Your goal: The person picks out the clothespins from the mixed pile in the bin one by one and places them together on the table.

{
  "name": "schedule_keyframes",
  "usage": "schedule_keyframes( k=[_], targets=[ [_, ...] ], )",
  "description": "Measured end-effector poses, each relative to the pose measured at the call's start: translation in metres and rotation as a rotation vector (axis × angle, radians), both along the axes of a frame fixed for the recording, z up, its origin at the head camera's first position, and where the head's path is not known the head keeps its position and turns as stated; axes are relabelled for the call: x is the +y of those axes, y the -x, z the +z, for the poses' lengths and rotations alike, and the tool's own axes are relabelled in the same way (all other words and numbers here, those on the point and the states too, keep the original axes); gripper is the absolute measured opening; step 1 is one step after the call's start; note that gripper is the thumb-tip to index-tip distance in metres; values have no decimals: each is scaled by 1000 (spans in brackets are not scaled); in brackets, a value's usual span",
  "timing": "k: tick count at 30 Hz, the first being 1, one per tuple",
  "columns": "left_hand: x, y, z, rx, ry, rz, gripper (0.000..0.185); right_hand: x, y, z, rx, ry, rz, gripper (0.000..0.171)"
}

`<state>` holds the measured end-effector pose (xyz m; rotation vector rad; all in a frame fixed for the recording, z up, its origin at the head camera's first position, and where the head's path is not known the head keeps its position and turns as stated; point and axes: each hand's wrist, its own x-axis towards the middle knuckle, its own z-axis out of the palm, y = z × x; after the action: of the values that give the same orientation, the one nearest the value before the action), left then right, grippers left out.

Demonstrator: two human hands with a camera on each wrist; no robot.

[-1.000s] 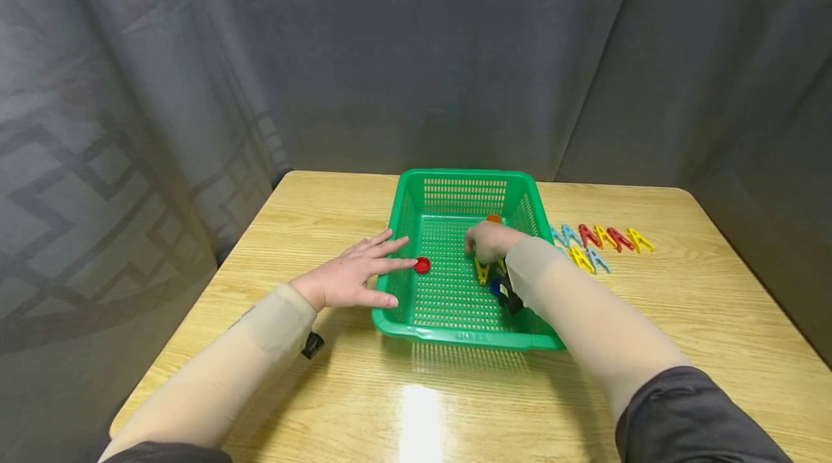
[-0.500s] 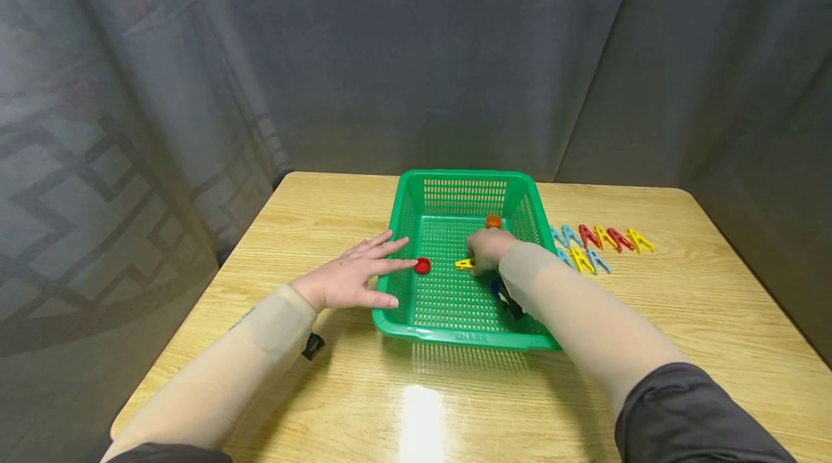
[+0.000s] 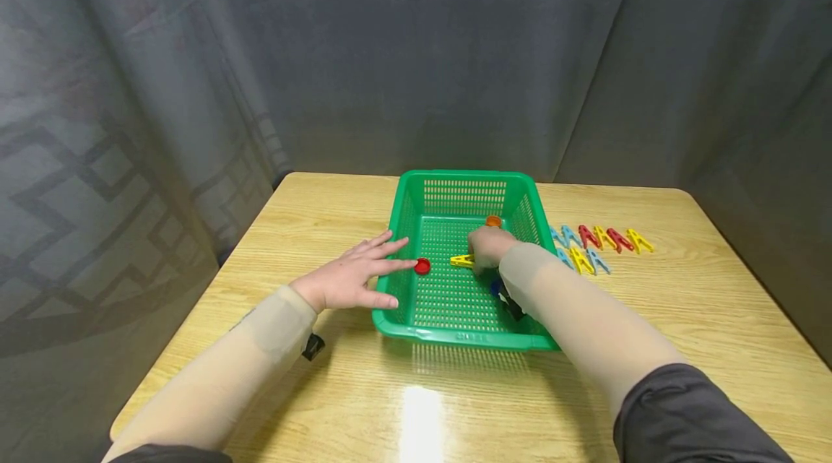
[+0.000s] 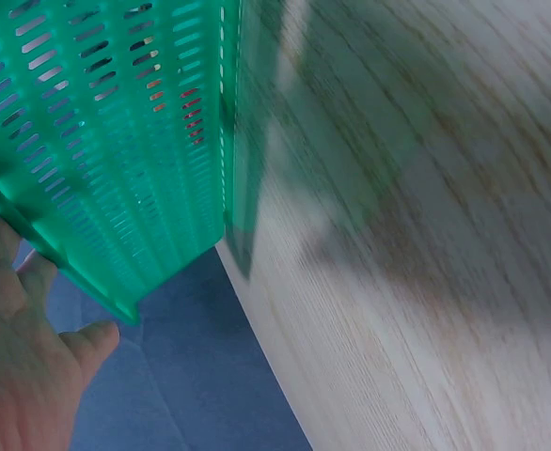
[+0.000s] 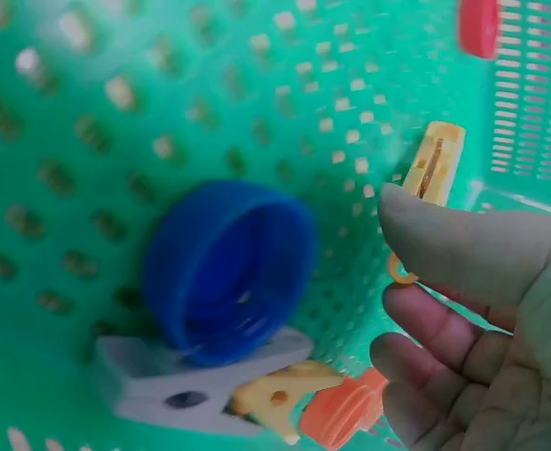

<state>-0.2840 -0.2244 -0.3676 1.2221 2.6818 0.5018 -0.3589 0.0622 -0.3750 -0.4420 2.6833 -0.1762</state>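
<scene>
1. One table (image 3: 682, 290) of pale wood carries everything, with a dark curtain (image 3: 416, 51) behind it.
2. On it stands a green basket (image 3: 416, 322), its slotted wall filling the left wrist view.
3. The left hand (image 3: 347, 277) lies flat with straight fingers, holding nothing; it rests on the table and the basket's left rim (fingertips near a red cap (image 3: 422, 266) inside).
4. The right hand (image 3: 489, 246) is inside the basket, pinching a yellow peg (image 3: 462, 260) between thumb and fingers just above the floor.
5. A blue cap (image 5: 228, 268) lies on the basket floor beside that hand, touching a white peg (image 5: 191, 390); an orange cap (image 3: 493, 221) sits further back.
6. Loose pegs (image 3: 601, 240), blue, red and yellow, lie on the table right of the basket.
</scene>
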Motion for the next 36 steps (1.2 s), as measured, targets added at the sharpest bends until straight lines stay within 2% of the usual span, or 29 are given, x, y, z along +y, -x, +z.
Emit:
schedule_keyframes(
  k=[5,10,17,22,28,36],
  targets=[
    [0,0,-1,-5,-2,1,70,1,2,4,17,172,-42,30],
    [0,0,-1,-1,-3,-1,71,2,4,11,43,277,-51,26],
    [0,0,-2,-1,-14,-5,70,4,5,17,63,441,-62,37],
    [0,1,-2,-11,-12,4,70,5,5,20,78,545,-66,39],
    [0,0,-1,-8,-8,3,70,5,6,22,99,620,-63,36],
    [1,1,-1,-9,-2,7,70,10,5,32,126,659,-82,46]
  ],
)
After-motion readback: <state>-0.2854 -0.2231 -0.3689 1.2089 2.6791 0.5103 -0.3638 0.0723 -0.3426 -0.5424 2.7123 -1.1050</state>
